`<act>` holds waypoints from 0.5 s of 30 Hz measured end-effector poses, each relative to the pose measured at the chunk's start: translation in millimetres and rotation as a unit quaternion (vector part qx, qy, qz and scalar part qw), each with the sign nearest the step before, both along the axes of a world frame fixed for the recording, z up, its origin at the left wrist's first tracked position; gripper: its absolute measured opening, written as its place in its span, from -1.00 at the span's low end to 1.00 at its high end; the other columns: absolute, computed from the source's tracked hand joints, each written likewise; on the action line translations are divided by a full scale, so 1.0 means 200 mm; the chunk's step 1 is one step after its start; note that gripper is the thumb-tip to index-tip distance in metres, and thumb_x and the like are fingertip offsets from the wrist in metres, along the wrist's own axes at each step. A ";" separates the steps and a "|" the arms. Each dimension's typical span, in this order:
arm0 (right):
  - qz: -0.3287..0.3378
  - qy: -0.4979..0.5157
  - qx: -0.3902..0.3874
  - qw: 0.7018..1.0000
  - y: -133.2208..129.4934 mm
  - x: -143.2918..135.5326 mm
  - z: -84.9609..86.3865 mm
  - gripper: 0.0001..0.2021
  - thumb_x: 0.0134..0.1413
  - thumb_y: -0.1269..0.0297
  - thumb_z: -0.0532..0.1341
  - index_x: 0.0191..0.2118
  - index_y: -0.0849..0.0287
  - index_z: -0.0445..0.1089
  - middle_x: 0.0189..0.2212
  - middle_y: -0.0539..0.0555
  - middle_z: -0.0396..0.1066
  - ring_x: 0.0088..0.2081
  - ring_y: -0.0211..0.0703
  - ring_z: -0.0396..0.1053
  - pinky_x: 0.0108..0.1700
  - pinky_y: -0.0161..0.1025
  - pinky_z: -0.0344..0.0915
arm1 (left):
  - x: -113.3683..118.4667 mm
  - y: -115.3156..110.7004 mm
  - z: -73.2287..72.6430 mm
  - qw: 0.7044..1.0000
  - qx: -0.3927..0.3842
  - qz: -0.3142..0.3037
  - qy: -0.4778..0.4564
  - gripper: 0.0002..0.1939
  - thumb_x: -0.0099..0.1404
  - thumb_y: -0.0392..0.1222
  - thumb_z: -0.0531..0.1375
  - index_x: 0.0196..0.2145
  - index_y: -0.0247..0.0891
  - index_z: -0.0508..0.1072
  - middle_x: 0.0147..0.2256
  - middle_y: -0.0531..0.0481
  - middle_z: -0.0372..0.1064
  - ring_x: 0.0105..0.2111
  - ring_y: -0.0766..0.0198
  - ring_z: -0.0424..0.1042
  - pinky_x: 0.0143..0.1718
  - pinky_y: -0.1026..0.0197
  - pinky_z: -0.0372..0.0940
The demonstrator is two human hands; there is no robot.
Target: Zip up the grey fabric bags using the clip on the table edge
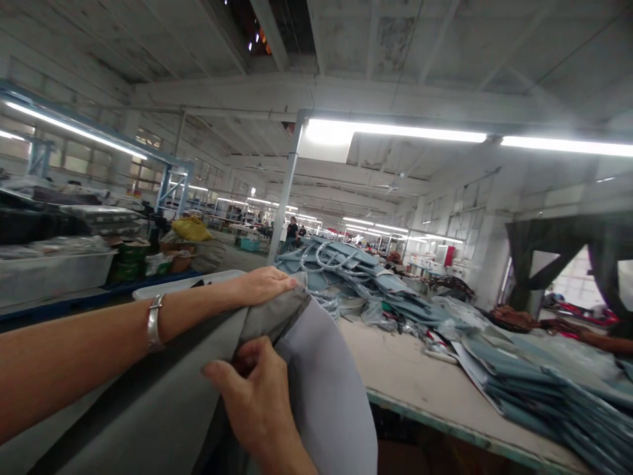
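Observation:
A large grey fabric piece (163, 396) hangs in front of me, with a smooth pale panel (326, 389) curving away on its right side. My left hand (267, 285), with a silver bracelet (155, 323) at the wrist, is closed over the fabric's top edge. Lower down, my right hand (262, 396) has its fingers curled into a fold between the grey cloth and the pale panel. Its thumb points left against the cloth, and the fingertips are partly hidden.
Right of the fabric runs a worktable (395, 363). Blue-grey pieces with coiled tubular handles (341, 257) are heaped on its far part, and a folded stack (539, 382) lies nearer. A metal post (287, 198) rises behind. A white bin (54, 274) stands left; people (291, 231) are far off.

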State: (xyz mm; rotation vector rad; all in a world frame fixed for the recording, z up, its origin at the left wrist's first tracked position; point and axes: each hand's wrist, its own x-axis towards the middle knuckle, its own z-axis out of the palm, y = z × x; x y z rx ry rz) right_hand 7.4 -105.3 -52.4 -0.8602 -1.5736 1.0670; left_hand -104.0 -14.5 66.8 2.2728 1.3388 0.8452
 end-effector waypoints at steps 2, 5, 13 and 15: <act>0.094 0.021 -0.022 0.995 -0.01 -0.02 -0.03 -0.79 -0.15 0.19 0.38 -0.50 0.13 0.34 -0.53 -0.07 0.26 -0.46 -0.23 0.16 -0.41 -0.28 0.04 | 0.01 0.01 -0.01 1.000 0.006 0.006 0.002 -0.23 0.18 0.56 0.11 -0.34 -0.30 0.60 -0.35 -0.10 0.54 -0.27 0.06 0.49 -0.23 0.13 0.34; 0.190 0.129 -0.071 0.971 -0.01 -0.03 -0.10 -0.82 -0.16 0.14 0.26 -0.48 0.15 0.35 -0.52 -0.06 0.21 -0.46 -0.26 0.10 -0.38 -0.29 0.07 | 0.02 0.01 -0.02 1.000 0.013 0.004 0.000 -0.18 0.19 0.58 0.03 -0.31 -0.31 0.59 -0.35 -0.10 0.54 -0.30 0.05 0.49 -0.30 0.17 0.33; -0.040 0.025 -0.025 0.999 0.00 0.71 0.09 -0.50 -0.08 -0.22 0.40 -0.51 0.11 0.28 -0.57 -0.08 0.16 -0.47 -0.24 0.10 -0.45 -0.33 0.06 | 0.01 -0.02 0.20 0.996 0.075 -0.048 0.022 -0.33 0.16 0.45 0.19 -0.44 -0.30 0.61 -0.51 0.04 0.40 -0.47 0.26 0.33 -0.43 0.29 0.17; -0.082 -0.052 0.017 0.995 -0.05 0.97 0.23 -0.51 0.02 -0.26 0.34 -0.45 0.12 0.41 -0.55 -0.03 0.28 -0.47 -0.19 0.21 -0.45 -0.30 0.13 | 0.01 -0.05 0.32 0.993 0.099 -0.058 0.023 -0.43 0.14 0.31 0.29 -0.36 -0.33 0.67 -0.45 0.05 0.50 -0.38 0.25 0.40 -0.35 0.32 0.21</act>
